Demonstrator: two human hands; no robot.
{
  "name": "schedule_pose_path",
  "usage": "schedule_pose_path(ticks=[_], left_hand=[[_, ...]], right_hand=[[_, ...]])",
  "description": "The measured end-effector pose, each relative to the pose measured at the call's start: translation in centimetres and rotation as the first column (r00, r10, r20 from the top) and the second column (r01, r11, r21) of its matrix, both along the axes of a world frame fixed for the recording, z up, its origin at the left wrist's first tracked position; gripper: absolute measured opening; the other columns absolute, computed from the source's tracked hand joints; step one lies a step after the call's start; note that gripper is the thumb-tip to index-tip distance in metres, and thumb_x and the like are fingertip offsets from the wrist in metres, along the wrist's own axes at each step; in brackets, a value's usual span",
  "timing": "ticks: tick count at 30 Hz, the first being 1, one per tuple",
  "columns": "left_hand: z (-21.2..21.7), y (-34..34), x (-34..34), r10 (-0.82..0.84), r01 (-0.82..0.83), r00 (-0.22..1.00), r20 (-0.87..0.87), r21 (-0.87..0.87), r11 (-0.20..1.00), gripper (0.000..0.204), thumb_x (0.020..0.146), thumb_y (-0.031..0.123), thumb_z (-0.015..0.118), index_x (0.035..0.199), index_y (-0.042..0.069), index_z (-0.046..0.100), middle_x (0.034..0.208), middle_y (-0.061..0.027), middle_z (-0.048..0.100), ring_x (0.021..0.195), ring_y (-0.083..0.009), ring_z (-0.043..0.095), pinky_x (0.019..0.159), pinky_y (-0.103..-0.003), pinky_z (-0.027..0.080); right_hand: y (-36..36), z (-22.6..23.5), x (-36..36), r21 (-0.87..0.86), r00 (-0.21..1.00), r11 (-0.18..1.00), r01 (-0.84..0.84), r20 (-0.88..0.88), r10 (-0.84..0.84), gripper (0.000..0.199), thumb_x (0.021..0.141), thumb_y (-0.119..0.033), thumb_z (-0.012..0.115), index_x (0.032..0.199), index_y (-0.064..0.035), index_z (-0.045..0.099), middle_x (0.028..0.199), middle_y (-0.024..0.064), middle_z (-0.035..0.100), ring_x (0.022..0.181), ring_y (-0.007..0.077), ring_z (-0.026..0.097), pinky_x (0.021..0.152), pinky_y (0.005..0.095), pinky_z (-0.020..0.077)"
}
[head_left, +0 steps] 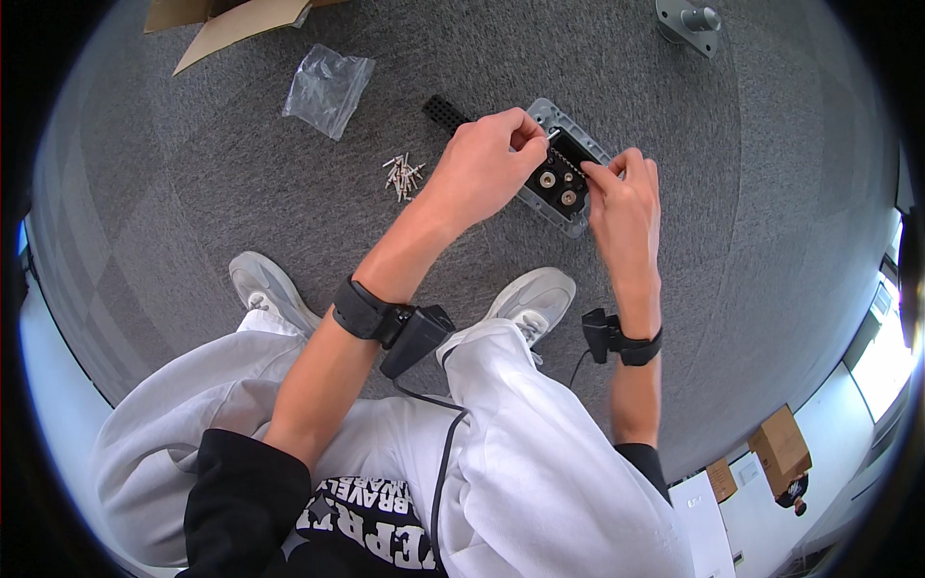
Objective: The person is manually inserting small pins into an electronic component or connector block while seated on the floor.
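On the carpet in front of me lies a grey metal connector housing (575,229) with a black insert (556,197) in it. The insert carries large round metal contacts and a row of small ones. My left hand (493,162) pinches a slim silvery contact pin (554,135) between thumb and fingertips, just over the insert's far end. At the housing's right side, my right hand (626,197) has bent fingers gripping the insert's edge. A loose pile of similar metal pins (403,177) lies to the left of my left forearm.
A black perforated strip (442,112) sticks out beyond my left hand. Farther left are a crumpled clear plastic bag (329,91) and an open cardboard box (236,34). A grey metal flanged part (690,24) lies far right. My shoes (540,301) flank the near carpet.
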State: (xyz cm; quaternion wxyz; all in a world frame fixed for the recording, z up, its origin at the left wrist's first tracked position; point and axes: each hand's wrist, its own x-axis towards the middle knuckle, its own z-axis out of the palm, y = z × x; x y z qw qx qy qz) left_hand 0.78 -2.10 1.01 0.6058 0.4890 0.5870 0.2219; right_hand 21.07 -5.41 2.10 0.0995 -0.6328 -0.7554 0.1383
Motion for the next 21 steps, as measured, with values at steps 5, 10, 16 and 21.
schedule_pose_path(ticks=[5, 10, 16, 21], left_hand=[[-0.1, -0.2, 0.1, 0.001, -0.001, 1.000, -0.007, 0.019, 1.000, 0.024, 0.097, 0.021, 0.064, 0.104, -0.003, 0.068, 0.083, -0.0034, 0.067, 0.076, -0.0097, 0.058, 0.071, -0.028, 0.048], [0.0, -0.1, -0.4, -0.005, 0.006, 1.000, -0.016, 0.021, 1.000, 0.024, 0.098, 0.021, 0.064, 0.104, -0.003, 0.068, 0.084, -0.0041, 0.068, 0.077, -0.0103, 0.059, 0.072, -0.029, 0.049], [-0.5, -0.2, -0.6, 0.008, -0.008, 1.000, -0.003, 0.010, 1.000, 0.025, 0.099, 0.021, 0.063, 0.104, -0.003, 0.067, 0.084, -0.0044, 0.068, 0.077, -0.0102, 0.059, 0.072, -0.029, 0.049], [-0.4, -0.1, -0.5, -0.005, 0.005, 1.000, -0.009, 0.001, 1.000, 0.024, 0.099, 0.022, 0.063, 0.104, -0.002, 0.067, 0.083, -0.0034, 0.067, 0.077, -0.0099, 0.059, 0.071, -0.029, 0.048]], right_hand=[[2.0, 1.0, -0.1, -0.133, 0.921, 0.958, -0.255, 0.268, 0.283, 0.017, 0.068, 0.006, 0.071, 0.084, 0.0008, 0.073, 0.099, 0.0117, 0.059, 0.097, 0.0284, 0.058, 0.085, 0.0380, 0.0542], [2.7, 1.1, 0.1, -0.191, 0.870, 0.918, -0.349, 0.299, 0.393, 0.017, 0.068, 0.004, 0.072, 0.085, 0.0018, 0.071, 0.100, 0.0130, 0.060, 0.100, 0.0291, 0.058, 0.086, 0.0388, 0.0542], [1.9, 0.5, 1.3, -0.170, 0.922, 0.932, -0.321, 0.171, 0.348, 0.013, 0.074, 0.003, 0.073, 0.085, 0.0011, 0.067, 0.097, 0.0114, 0.059, 0.095, 0.0286, 0.060, 0.082, 0.0387, 0.0547], [0.9, 0.1, 1.6, -0.111, 0.957, 0.957, -0.268, 0.081, 0.277, 0.011, 0.081, 0.000, 0.074, 0.086, 0.0011, 0.064, 0.094, 0.0109, 0.058, 0.090, 0.0289, 0.059, 0.077, 0.0394, 0.0553]])
